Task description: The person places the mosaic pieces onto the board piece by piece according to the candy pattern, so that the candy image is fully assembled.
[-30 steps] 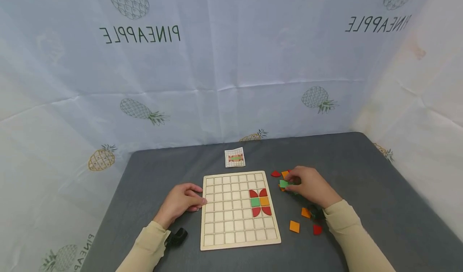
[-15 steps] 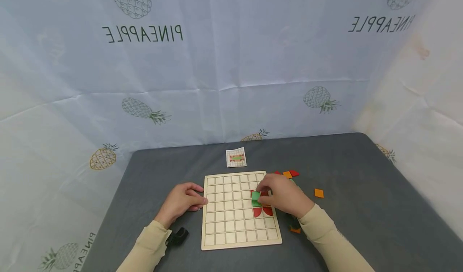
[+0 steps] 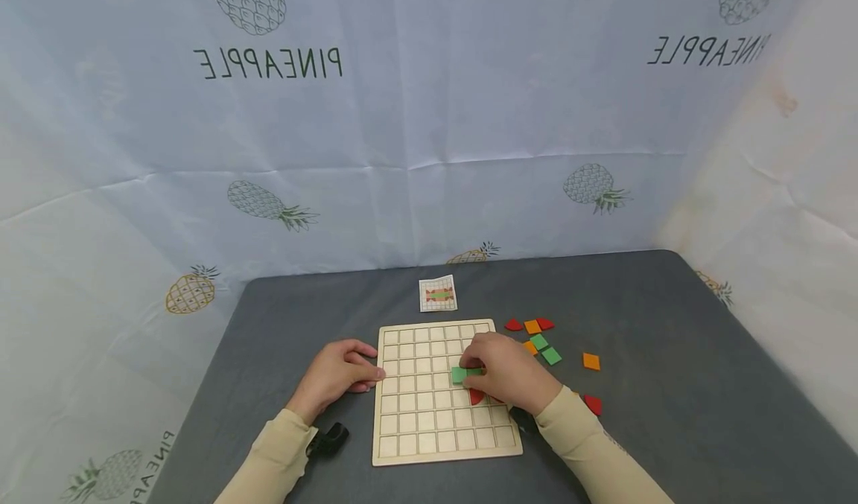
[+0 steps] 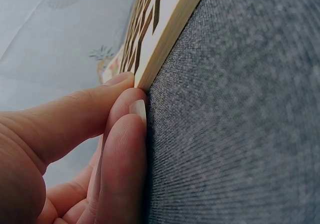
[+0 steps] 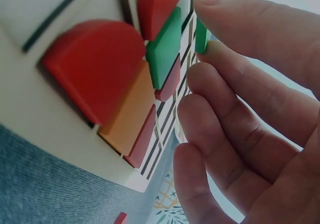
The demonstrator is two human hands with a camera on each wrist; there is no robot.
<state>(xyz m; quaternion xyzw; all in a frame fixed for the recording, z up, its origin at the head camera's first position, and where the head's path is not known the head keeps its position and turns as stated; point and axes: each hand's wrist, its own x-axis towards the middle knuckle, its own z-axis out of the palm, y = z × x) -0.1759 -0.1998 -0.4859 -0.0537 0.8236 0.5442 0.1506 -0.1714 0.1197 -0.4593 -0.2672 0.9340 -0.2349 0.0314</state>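
Note:
A pale wooden grid board (image 3: 409, 420) lies on the dark table. My left hand (image 3: 333, 374) grips its left edge, thumb on top and fingertips against the side. My right hand (image 3: 508, 366) pinches a green square tile (image 5: 201, 37) between thumb and index finger, over the cell just left of another green square tile (image 5: 166, 49) set in the grid. Beside that one, the right wrist view shows an orange square tile (image 5: 129, 116) and red quarter-round tiles (image 5: 95, 67) in their cells. In the head view, the right hand covers most of these.
Right of the board lie loose tiles: red quarter-rounds (image 3: 513, 325), green squares (image 3: 551, 356) and orange squares (image 3: 591, 361). Another red tile (image 3: 593, 404) lies near the right sleeve. A small card (image 3: 438, 294) with a coloured grid pattern lies behind the board. A printed curtain (image 3: 402, 117) hangs behind the table.
My right hand has carried the green tile from the loose pile leftward onto the board, then slightly further left to its present cell. The left hand has stayed at the board's edge.

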